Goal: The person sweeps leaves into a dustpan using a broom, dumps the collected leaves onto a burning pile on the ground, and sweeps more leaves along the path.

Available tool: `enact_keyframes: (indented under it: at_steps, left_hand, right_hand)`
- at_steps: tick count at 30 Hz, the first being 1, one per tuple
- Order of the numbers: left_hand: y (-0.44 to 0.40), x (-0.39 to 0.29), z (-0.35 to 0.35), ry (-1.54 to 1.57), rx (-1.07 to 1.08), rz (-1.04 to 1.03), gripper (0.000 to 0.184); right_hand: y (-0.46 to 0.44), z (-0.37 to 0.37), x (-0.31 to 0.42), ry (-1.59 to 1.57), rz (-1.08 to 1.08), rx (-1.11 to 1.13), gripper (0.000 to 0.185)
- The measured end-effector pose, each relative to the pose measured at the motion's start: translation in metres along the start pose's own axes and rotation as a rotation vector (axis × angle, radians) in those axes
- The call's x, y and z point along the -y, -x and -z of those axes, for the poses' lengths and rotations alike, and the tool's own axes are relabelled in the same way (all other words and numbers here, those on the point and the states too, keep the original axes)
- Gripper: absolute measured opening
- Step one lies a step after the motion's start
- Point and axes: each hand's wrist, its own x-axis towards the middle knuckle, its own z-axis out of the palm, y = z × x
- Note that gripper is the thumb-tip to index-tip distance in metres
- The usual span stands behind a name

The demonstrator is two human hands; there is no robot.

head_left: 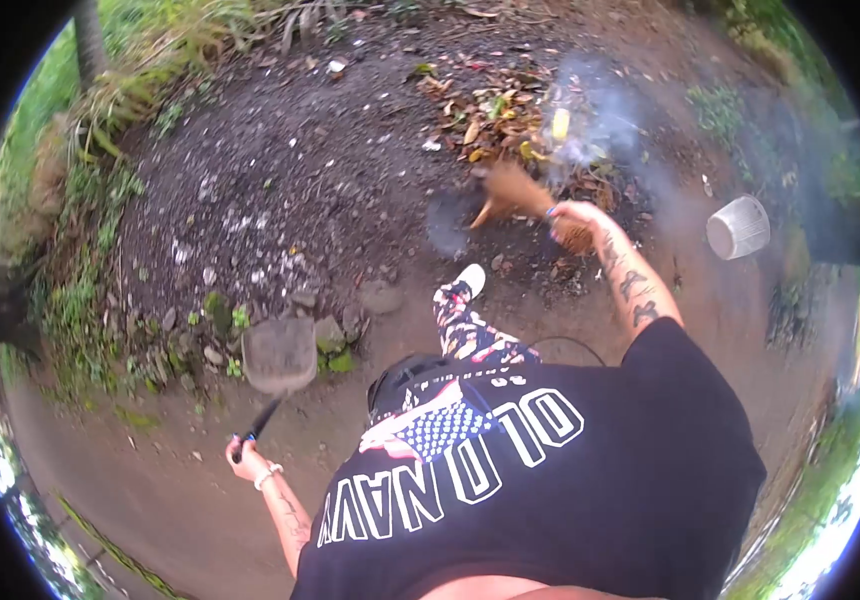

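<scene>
My left hand (248,460) is closed around the black handle of a grey dustpan (280,356), held out low to the left above the dirt path. On the right, my right hand (577,216) grips a brown hand broom (516,190), its bristles blurred by motion. The broom is just in front of a heap of dry leaves (495,115). White-grey smoke (600,110) rises from the heap's right side, where a small yellow patch shows.
A whitish plastic bucket (738,228) stands on the ground at the right. Dark soil (280,170) with pale bits spreads left of the leaves, edged by stones and moss (330,335). Green plants (100,130) grow along the far left. One shoe (471,280) shows ahead of me.
</scene>
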Motion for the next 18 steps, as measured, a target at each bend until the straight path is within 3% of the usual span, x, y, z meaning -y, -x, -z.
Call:
enact_keyframes:
  at_steps: [3, 6, 9, 10, 12, 14, 15, 16, 17, 18]
  left_hand:
    - [0.009, 0.079, 0.127, -0.059, -0.133, 0.001, 0.029]
    - [0.046, 0.131, 0.232, -0.410, -0.309, 0.140, 0.024]
    - [0.071, 0.199, 0.354, -0.460, -0.238, 0.152, 0.026]
    - [0.091, 0.213, 0.379, -0.532, -0.230, 0.197, 0.027]
    - [0.105, 0.243, 0.431, -0.653, -0.214, 0.269, 0.028]
    - [0.128, 0.264, 0.480, -0.769, -0.234, 0.351, 0.029]
    - [0.141, 0.272, 0.495, -0.793, -0.303, 0.406, 0.029]
    - [0.155, 0.279, 0.504, -0.786, -0.428, 0.480, 0.029]
    - [0.173, 0.287, 0.503, -0.751, -0.597, 0.579, 0.030]
    - [0.194, 0.298, 0.508, -0.700, -0.791, 0.699, 0.030]
  right_hand:
    - [0.022, -0.017, -0.014, 0.002, 0.109, -0.007, 0.030]
    - [0.076, -0.063, -0.024, -0.130, 0.176, -0.036, 0.030]
    - [0.145, -0.109, -0.039, -0.252, 0.354, -0.121, 0.032]
    - [0.124, -0.095, -0.034, -0.343, 0.304, -0.141, 0.033]
    - [0.108, -0.083, -0.028, -0.683, 0.257, 0.128, 0.029]
    - [0.109, -0.094, -0.043, -0.677, 0.720, 0.008, 0.021]
    - [0.164, -0.132, -0.051, -0.593, 0.951, 0.223, 0.012]
    - [0.152, -0.150, -0.047, -0.200, 1.311, -0.262, 0.010]
    - [0.112, -0.144, -0.020, -0.767, 0.928, 0.117, 0.018]
    - [0.215, -0.248, -0.032, -0.293, 0.948, 0.287, 0.033]
